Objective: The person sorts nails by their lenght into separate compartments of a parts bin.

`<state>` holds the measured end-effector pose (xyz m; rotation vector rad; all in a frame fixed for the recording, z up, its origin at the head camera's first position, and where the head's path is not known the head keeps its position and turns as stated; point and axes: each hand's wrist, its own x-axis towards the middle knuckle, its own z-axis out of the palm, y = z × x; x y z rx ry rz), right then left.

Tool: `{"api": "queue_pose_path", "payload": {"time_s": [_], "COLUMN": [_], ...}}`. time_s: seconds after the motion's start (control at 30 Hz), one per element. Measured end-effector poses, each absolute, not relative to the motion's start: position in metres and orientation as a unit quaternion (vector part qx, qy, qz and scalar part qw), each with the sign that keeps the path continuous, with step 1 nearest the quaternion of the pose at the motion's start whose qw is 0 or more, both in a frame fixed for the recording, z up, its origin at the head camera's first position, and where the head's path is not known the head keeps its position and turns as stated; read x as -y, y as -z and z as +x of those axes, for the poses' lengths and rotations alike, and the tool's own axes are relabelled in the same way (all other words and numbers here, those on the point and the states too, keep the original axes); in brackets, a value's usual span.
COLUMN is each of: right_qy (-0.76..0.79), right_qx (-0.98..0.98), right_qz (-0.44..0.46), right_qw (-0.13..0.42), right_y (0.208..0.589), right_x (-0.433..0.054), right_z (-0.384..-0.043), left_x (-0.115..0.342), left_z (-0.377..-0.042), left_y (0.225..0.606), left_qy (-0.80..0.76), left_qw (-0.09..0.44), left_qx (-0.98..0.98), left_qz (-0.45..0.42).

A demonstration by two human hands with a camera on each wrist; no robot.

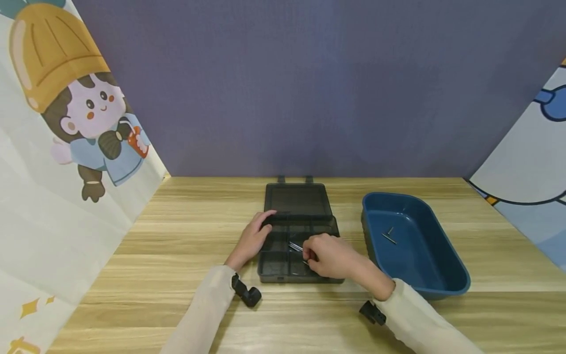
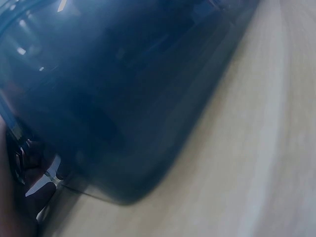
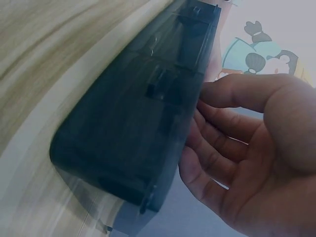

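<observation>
A dark translucent compartment box stands on the table with its lid folded back. My left hand rests at the box's left side, fingers reaching over its rim toward the hinge. Over the right-hand compartments is my right hand, fingers curled downward. Several thin silvery metal rods show just left of its fingertips, and a small shiny end shows by the thumb. Whether the fingers pinch them is unclear. In the right wrist view the box wall hides the fingertips of the right hand.
To the right stands a blue plastic tub with a few small metal screw-like pieces in it. A purple-grey panel rises behind the wooden table. Printed cloths hang on both sides.
</observation>
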<state>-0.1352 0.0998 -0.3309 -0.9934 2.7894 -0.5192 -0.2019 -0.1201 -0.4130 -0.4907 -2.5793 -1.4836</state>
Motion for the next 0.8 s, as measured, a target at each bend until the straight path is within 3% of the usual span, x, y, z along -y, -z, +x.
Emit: {"api": "queue_pose_path", "payload": {"time_s": [0.8], "right_qy": [0.155], "right_qx": [-0.928], "right_qz": [-0.334], "right_qw": [0.052], "right_y": [0.314], "right_x": [-0.122], "right_z": [-0.137], "left_x": [0.120], "left_z": [-0.204], "left_y": [0.415], "left_qy": [0.494], "left_qw": [0.065], "left_qx": [0.852], "left_qz": [-0.164]}}
